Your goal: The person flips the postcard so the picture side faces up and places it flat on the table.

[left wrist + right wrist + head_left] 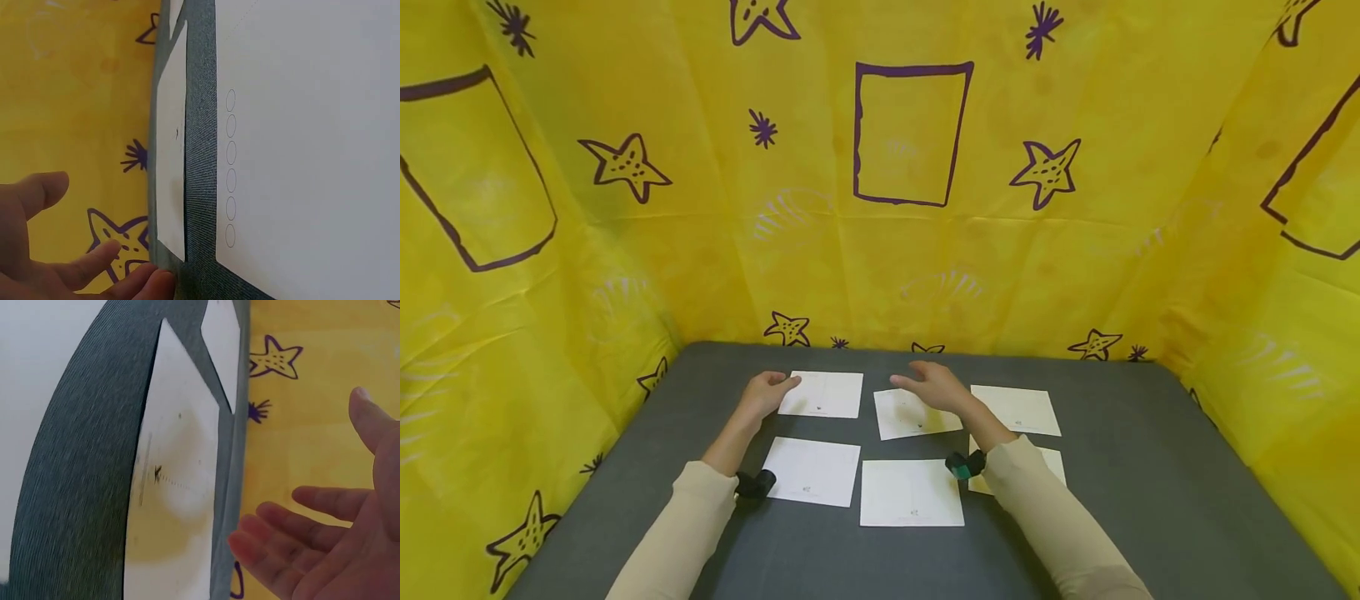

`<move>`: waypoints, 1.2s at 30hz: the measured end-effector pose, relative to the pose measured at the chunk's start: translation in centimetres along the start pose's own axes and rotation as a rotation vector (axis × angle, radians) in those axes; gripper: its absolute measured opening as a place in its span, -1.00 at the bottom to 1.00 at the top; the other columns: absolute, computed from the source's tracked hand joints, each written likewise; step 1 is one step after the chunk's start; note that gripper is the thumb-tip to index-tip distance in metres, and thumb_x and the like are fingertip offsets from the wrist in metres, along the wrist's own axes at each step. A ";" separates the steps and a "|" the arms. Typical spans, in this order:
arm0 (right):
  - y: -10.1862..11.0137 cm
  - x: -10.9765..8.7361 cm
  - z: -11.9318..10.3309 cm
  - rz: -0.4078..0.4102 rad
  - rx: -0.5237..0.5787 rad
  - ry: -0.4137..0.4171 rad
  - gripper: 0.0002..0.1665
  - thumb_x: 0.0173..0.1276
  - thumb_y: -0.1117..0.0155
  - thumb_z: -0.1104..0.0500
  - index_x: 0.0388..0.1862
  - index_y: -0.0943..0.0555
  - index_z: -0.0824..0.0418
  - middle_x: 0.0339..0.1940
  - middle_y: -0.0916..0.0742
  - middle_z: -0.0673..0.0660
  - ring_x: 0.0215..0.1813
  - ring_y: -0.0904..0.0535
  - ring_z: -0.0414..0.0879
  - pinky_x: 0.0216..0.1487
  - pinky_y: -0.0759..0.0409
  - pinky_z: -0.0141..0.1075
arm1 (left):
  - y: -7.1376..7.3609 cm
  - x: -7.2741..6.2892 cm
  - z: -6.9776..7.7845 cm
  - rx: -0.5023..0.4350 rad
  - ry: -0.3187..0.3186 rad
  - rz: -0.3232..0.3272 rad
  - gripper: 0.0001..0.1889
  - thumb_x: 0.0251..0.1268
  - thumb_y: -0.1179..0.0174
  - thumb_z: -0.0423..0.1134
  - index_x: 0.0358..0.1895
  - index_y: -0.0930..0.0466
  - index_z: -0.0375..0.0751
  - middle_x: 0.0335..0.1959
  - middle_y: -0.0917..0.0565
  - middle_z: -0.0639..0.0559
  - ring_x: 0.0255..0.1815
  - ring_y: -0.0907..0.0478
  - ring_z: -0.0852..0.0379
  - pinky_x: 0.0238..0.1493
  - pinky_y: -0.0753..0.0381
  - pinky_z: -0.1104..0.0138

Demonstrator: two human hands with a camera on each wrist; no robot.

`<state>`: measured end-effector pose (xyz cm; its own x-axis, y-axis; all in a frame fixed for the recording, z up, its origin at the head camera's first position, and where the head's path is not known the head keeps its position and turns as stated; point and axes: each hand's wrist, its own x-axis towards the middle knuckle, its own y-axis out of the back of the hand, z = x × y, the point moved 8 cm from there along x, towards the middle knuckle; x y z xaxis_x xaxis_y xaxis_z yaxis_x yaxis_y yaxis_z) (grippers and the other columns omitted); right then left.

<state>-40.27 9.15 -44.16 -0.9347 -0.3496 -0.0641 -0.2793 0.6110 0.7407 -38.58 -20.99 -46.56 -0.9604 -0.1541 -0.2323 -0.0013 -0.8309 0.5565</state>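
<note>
Several white cards lie flat in two rows. My left hand (763,397) is at the left edge of the back-left card (826,396), its thumb by the corner. In the left wrist view its fingers are spread and hold nothing. My right hand (938,390) is over the back-middle card (906,421), covering part of it. The right wrist view shows the fingers loosely bent and apart from that card (175,506), which bears a small dark mark. Whether the left thumb touches its card, I cannot tell.
The back-right card (1018,408), front-left card (816,473) and front-middle card (912,500) lie on the dark grey table (1150,467). My right sleeve (1045,508) partly hides the front-right card (1054,461). A yellow cloth (887,267) with purple stars surrounds the table's back and sides.
</note>
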 end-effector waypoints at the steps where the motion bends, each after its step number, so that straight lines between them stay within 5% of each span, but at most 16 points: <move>1: -0.2 0.2 -0.1 -0.002 0.004 -0.010 -0.11 0.41 -0.09 -0.26 0.41 -0.31 0.39 0.29 -0.56 0.34 0.32 -0.49 0.20 0.32 -0.46 0.05 | 0.0 0.0 0.0 0.003 0.005 0.000 -0.31 0.37 -0.09 0.03 0.33 -0.26 -0.48 0.34 -0.35 -0.42 0.35 -0.29 -0.33 0.38 -0.30 -0.11; 26: -5.0 3.0 -4.1 -0.018 -0.027 -0.087 -0.16 0.39 -0.13 -0.26 0.31 -0.43 0.41 0.29 -0.57 0.33 0.35 -0.44 0.23 0.34 -0.44 0.03 | 0.0 0.7 -0.3 0.038 0.039 -0.013 -0.33 0.34 -0.10 0.01 0.30 -0.30 -0.49 0.29 -0.37 -0.44 0.27 -0.37 -0.34 0.30 -0.39 -0.10; 36: -6.1 3.7 -4.7 0.022 -0.010 -0.121 -0.29 0.36 -0.20 -0.22 0.09 -0.57 0.41 0.04 -0.69 0.30 0.09 -0.60 0.18 0.09 -0.60 -0.02 | -0.1 0.8 0.0 0.072 0.075 -0.010 -0.40 0.29 -0.19 -0.09 0.24 -0.35 -0.48 0.25 -0.41 -0.43 0.21 -0.40 -0.30 0.25 -0.43 -0.09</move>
<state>-40.98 0.80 -45.72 -0.9605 -0.2475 -0.1274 -0.2566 0.6100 0.7497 -39.39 -21.03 -46.81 -0.9366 -0.1878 -0.2960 -0.0336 -0.7924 0.6091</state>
